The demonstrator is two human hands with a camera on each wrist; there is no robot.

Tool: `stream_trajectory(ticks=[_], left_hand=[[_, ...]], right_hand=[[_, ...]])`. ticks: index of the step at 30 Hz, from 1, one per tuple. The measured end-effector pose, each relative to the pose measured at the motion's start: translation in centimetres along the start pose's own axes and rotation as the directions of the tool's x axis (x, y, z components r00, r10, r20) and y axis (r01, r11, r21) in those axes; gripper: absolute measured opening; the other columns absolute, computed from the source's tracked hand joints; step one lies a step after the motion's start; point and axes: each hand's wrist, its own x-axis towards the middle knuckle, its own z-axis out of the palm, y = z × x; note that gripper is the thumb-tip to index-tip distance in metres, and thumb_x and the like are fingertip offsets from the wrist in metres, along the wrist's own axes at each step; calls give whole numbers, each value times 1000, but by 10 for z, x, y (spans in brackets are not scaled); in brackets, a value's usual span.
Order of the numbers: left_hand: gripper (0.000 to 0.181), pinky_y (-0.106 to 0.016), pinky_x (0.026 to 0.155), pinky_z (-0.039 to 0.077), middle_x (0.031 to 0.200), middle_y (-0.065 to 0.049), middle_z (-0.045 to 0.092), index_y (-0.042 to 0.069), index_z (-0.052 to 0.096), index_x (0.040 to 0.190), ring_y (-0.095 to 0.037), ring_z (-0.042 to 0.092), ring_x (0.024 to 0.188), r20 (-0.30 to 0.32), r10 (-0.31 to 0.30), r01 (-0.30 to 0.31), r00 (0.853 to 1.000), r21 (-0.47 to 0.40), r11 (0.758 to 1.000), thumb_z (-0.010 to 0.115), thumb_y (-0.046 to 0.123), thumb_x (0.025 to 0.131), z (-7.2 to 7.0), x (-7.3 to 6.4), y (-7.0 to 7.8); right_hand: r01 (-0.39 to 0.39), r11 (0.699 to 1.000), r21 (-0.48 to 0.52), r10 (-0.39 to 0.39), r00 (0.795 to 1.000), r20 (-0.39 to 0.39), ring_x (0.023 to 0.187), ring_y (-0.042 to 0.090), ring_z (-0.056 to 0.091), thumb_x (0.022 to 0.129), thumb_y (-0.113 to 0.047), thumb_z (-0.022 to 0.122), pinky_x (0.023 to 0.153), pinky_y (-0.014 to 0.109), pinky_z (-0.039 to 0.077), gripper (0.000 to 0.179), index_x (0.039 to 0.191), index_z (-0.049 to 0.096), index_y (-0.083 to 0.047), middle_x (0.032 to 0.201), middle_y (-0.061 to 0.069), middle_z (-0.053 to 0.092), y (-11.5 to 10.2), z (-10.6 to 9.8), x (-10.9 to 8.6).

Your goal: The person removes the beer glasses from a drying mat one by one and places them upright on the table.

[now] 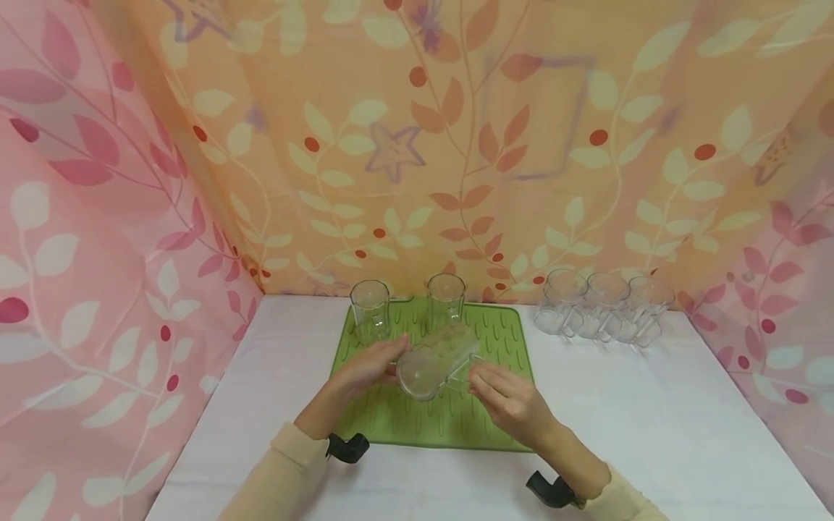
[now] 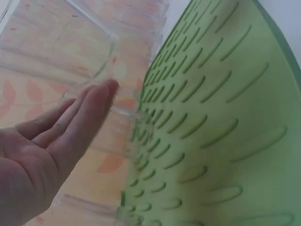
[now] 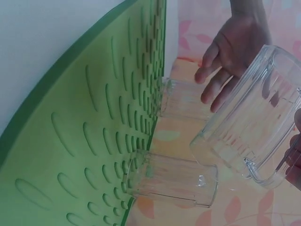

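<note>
My right hand (image 1: 511, 401) grips the handle of a clear glass mug (image 1: 430, 362), which is tilted above the green ribbed drying mat (image 1: 384, 430). In the right wrist view the mug (image 3: 249, 127) slants at the right edge, with curled fingers (image 3: 295, 162) at its handle. My left hand (image 1: 368, 367) is on the other side of the mug, fingers close to its wall. Its fingers are nearly straight in the left wrist view, where the palm (image 2: 28, 165) shows. Two more clear glasses, a left one (image 1: 370, 312) and a right one (image 1: 446, 300), stand upright along the mat's back.
Three clear glass mugs, including a left one (image 1: 562, 304), a middle one (image 1: 606, 307) and a right one (image 1: 641, 311), stand close together on the white tabletop (image 1: 619, 420) at the back right. Leaf-patterned cloth (image 1: 391, 195) encloses the back and sides.
</note>
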Motion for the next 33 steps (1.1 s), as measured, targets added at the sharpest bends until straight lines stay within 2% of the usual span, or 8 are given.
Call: stream_trajectory(ticks=[6, 11, 14, 18, 22, 25, 30, 33], left_hand=[[81, -32, 83, 60, 106, -9, 73, -6, 48, 138, -16, 71, 90, 109, -64, 81, 992, -150, 985, 39, 63, 96, 2, 7, -1], [70, -30, 83, 60, 100, -4, 74, -2, 45, 136, -15, 73, 92, 212, -104, 173, 972, -341, 924, 43, 56, 98, 6, 11, -5], [64, -29, 83, 60, 97, -2, 74, 0, 47, 130, -14, 72, 93, 261, -119, 220, 958, -402, 889, 41, 55, 99, 9, 13, -7], [72, -28, 84, 59, 97, -1, 73, -4, 41, 136, -12, 71, 94, 283, -142, 256, 948, -419, 871, 42, 58, 98, 10, 14, -9], [91, -31, 91, 57, 108, -5, 68, -8, 22, 148, -14, 70, 96, 269, -157, 263, 950, -426, 866, 45, 62, 95, 9, 15, -10], [98, -31, 93, 57, 117, -9, 61, -7, 11, 151, -16, 70, 98, 270, -169, 275, 948, -425, 862, 46, 64, 93, 8, 15, -10], [89, -30, 84, 60, 110, -7, 63, -5, 24, 146, -15, 71, 94, 268, -207, 305, 941, -406, 862, 48, 62, 94, 9, 16, -11], [76, -30, 80, 61, 100, -4, 68, -4, 35, 138, -15, 72, 91, 252, -209, 300, 945, -411, 861, 48, 58, 95, 9, 16, -11]], right_hand=[[33, 999, -1, -33, 999, 4, 75, 28, 72, 99, -9, 55, 67, 34, 61, 24, 89, 74, 4, 83, 15, 75, -3, 3, -1], [32, 999, -4, -32, 999, 25, 76, 27, 72, 99, -9, 54, 68, 33, 61, 26, 89, 74, 3, 84, 14, 75, -5, 4, -3], [29, 1000, -10, -28, 999, 34, 77, 26, 72, 100, -9, 53, 68, 33, 61, 27, 88, 74, 3, 85, 13, 75, -5, 4, -4], [30, 999, -18, -29, 999, 44, 79, 26, 72, 100, -8, 52, 68, 32, 61, 27, 89, 74, 2, 86, 12, 75, -5, 5, -4], [37, 999, -16, -36, 998, 55, 79, 26, 72, 100, -7, 52, 69, 33, 61, 26, 91, 74, 2, 86, 12, 75, -5, 6, -5], [43, 999, -17, -42, 997, 71, 81, 26, 72, 100, -7, 51, 70, 33, 61, 26, 92, 74, 1, 87, 11, 75, -4, 6, -6], [42, 999, -14, -40, 994, 100, 82, 25, 72, 101, -7, 50, 72, 32, 61, 26, 94, 74, 0, 88, 11, 76, -4, 6, -5], [20, 1000, -7, -19, 993, 120, 83, 24, 72, 101, -9, 50, 72, 32, 61, 25, 95, 73, -1, 89, 10, 75, -5, 5, -4]])
